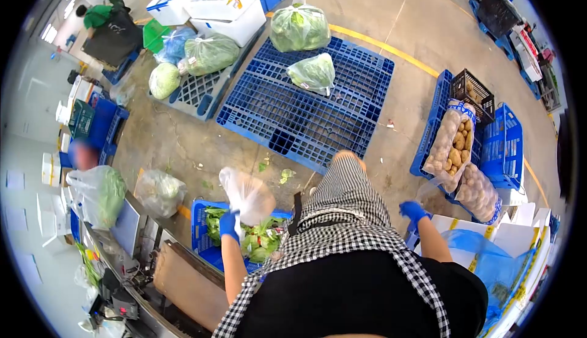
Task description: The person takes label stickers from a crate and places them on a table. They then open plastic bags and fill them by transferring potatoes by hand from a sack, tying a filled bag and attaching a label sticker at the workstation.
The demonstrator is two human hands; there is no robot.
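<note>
Left hand (230, 225): blue glove, lower centre-left of frame, grip narrow, fingers closed on the lower left edge of a pale plastic bag (235, 186). Finger detail is too small to read, so can't say how many fingers carry it.

Key relation: bag lies up and to the right of the left grip. Long axis looks slanted, upper left down to lower right, so it runs across the forearm line rather than along it. Film is blurred and see-through; lower right end shows a brownish tint, can't tell if that's contents or floor behind. Can't see which end is the mouth.

Under and beside the bag: blue crate (199, 225) with loose leafy greens (260, 249). Left hand is over the crate's middle in view; contact with the leaves not readable.

Right hand (414, 211): blue glove, right of centre, well apart from the bag, with the checked apron (342, 215) between. Grip fairly wide, fingers loosely spread, nothing visible in it. Nearest things: the white foam box (457, 224) just beside it, potato sack (451, 145) further up and right. Left is clearly the nearer hand to bag and crate.

Above both: blue pallet (257, 93), two bagged greens (299, 27) on its far half.
</note>
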